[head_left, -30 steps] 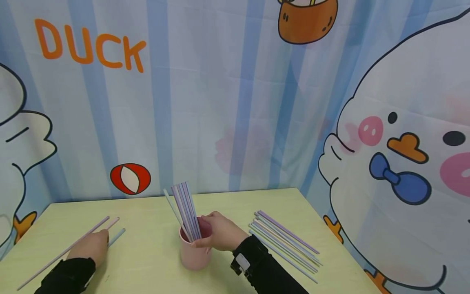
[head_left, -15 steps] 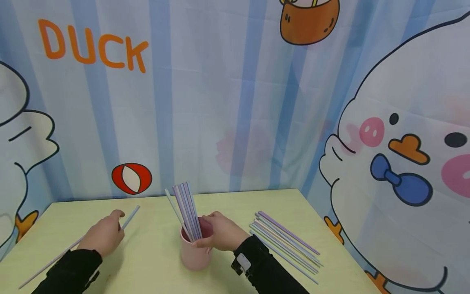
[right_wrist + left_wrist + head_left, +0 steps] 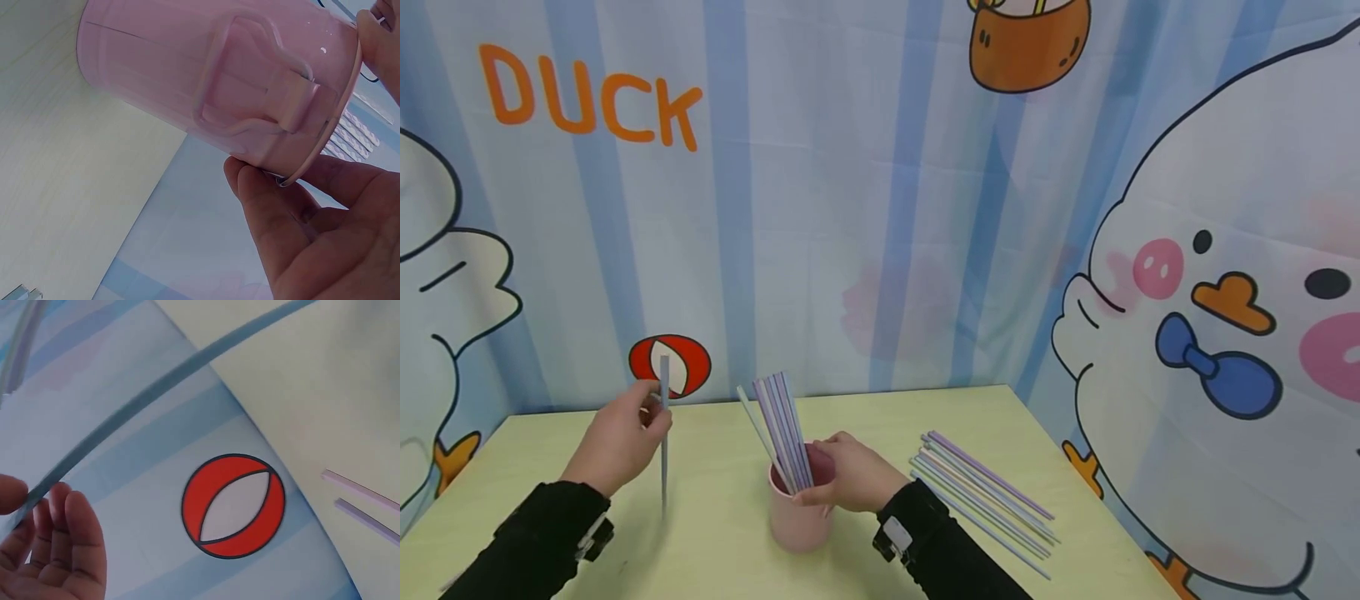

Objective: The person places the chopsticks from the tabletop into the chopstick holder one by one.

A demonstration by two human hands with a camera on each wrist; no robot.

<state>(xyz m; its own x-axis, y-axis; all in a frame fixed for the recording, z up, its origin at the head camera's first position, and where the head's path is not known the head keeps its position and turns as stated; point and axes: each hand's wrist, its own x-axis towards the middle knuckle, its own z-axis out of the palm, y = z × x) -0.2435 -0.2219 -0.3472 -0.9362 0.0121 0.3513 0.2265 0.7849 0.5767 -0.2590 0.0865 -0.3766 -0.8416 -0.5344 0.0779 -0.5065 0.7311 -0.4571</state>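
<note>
stick, pale blue-grey, stands near upright in the left hand, to the left of the cup and well apart from it. thumb and finger are pinched together on it not far below its top end; in the left wrist view the other fingers curl loosely beside it, holding nothing else, and it looks bowed. its low end hangs down towards the table; whether it touches the top cannot be told.

the right hand is clamped on the cup's rim from the right, thumb on the near side, fingers across from it. the cup is pink and upright on the table. in the right wrist view its handle shows just beside the fingers, which are on the rim. inside the cup a bunch of purple and white sticks leans left, with a pale stick tilted further left beside it.

to the right of the right hand a pile of sticks in purple, green, blue and cream lies slantwise on the table. the left wrist view shows two loose sticks, one pink and one mauve, lying side by side. behind is a curtain with blue stripes.
</note>
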